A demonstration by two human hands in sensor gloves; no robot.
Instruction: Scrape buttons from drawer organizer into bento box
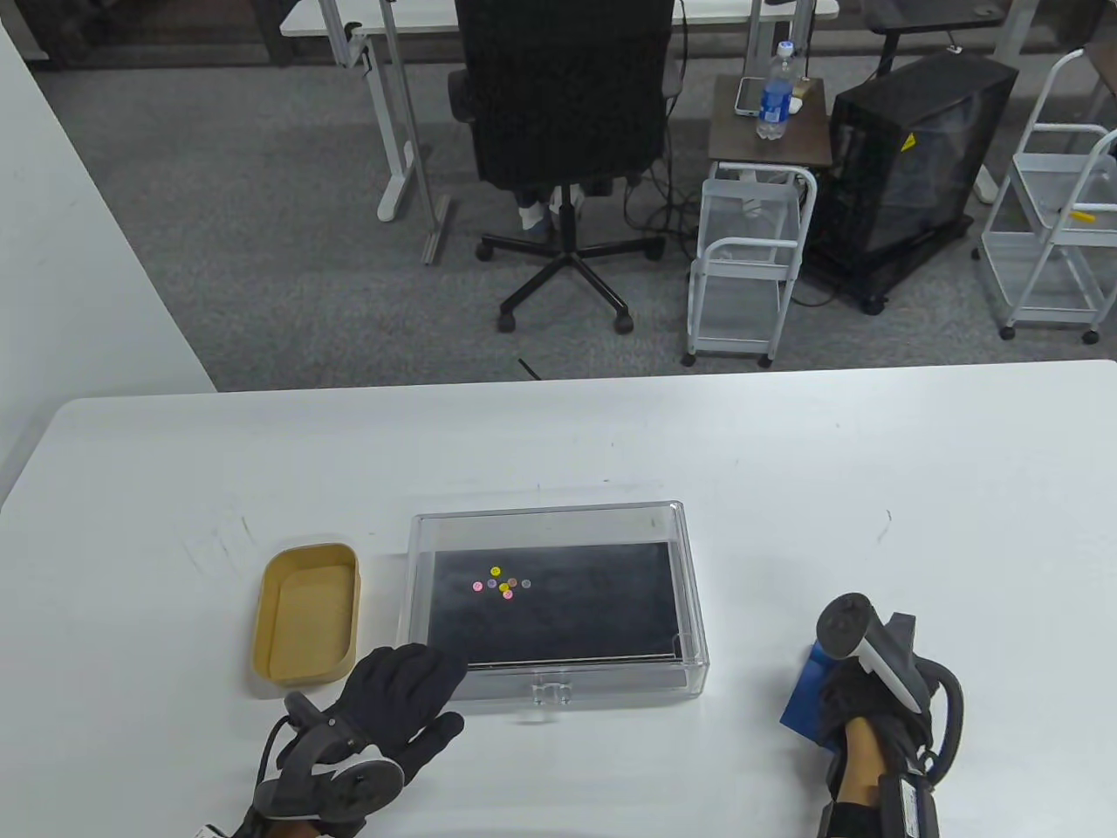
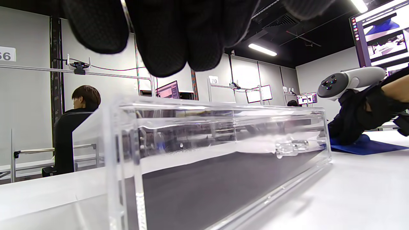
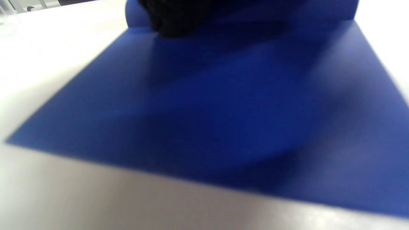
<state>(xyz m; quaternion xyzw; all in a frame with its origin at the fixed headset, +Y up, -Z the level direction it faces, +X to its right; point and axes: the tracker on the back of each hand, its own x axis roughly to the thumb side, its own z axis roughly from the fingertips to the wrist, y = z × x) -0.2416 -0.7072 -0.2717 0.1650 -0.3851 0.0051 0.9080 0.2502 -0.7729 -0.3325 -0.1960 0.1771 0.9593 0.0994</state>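
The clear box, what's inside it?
Inside the clear box lies a dark liner with a small cluster of colourful buttons on it. The left hand covers the box's near left corner, so that bit stays hidden.

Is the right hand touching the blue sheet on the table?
Touching. In the right wrist view the gloved fingers press on the blue sheet, no gap between them; the table view shows the right hand lying over it.

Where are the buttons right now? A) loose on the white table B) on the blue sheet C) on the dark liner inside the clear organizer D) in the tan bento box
C: the buttons sit clustered on the dark liner of the clear drawer organizer, while the tan bento box beside it holds none.
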